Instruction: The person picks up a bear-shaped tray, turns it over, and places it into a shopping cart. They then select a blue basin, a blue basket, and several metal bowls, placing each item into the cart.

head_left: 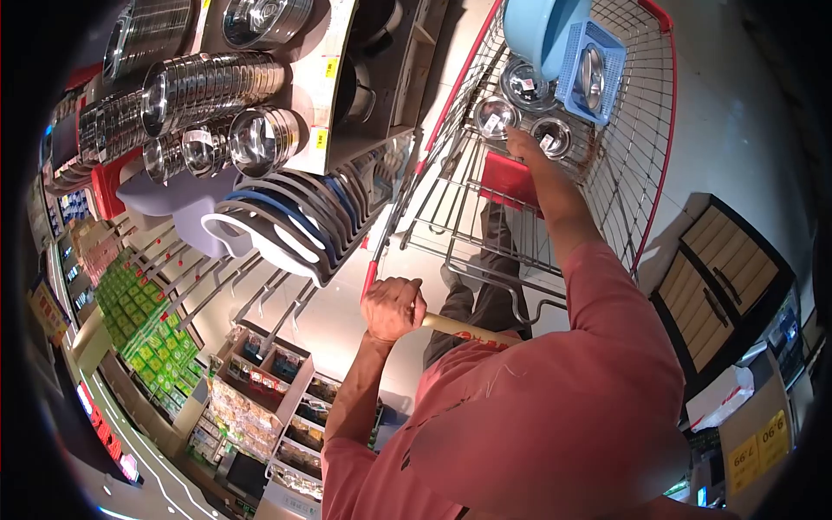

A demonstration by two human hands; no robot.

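My left hand (394, 308) is closed round the pale handle bar (459, 328) of a shopping cart. Stretched forward into the cart, my right hand (523, 145) has its fingers closed at the near rim of a shiny steel bowl (495, 116) with a white label. Another small labelled steel bowl (552, 136) sits just right of that hand. Behind them lies a larger steel bowl (525, 87). A light blue plastic basin (536, 35) stands at the cart's far end. Beside it, a blue plastic basket (601, 43) holds an oval steel item (592, 78).
To the left, a shelf (316, 95) carries stacked steel bowls (212, 91). Plastic stools or seats (286, 221) hang on hooks below it, close to the cart's left side. A brown-panelled cabinet (724, 277) stands at right, near price signs (758, 451).
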